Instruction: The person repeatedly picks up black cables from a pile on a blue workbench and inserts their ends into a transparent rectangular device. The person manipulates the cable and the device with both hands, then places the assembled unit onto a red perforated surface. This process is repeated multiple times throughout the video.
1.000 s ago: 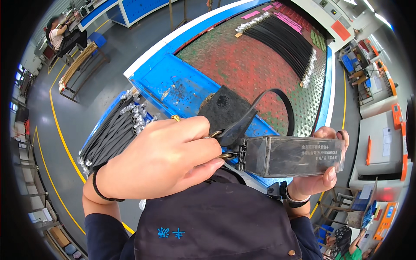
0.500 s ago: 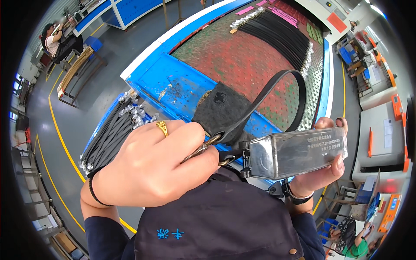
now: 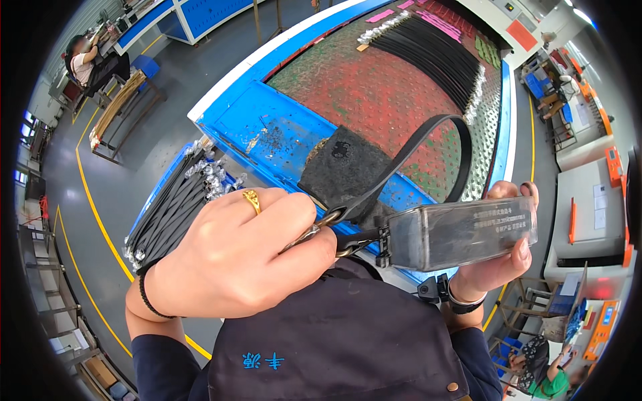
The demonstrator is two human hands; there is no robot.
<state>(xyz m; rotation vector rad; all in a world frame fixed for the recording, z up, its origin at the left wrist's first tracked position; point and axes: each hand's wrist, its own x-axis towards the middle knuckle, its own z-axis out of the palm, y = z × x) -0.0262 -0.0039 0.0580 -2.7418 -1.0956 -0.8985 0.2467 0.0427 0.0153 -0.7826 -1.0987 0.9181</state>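
My left hand (image 3: 234, 254), with a gold ring on one finger, is closed around the brass-coloured metal clasp (image 3: 329, 218) of a black strap (image 3: 466, 154). The strap arches up and to the right in a loop, its far end hidden behind the box. My right hand (image 3: 491, 275) grips a clear plastic box (image 3: 461, 234) from behind and below, thumb on its near edge and fingers over the top. The box is dark inside, and a short black strap piece joins its hinged left end to the clasp area. My left fingers hide part of the clasp.
A blue-edged conveyor (image 3: 234, 127) carries rows of black straps (image 3: 428, 60) and pink pieces at the far end. A dark pad (image 3: 351, 167) rests on its near edge. Bundled black straps (image 3: 180, 207) lie left. People sit at far left and far right.
The box's left end has shifted slightly right and its tilt has changed a little. The strap's loop hangs slightly lower. Both hands keep their holds.
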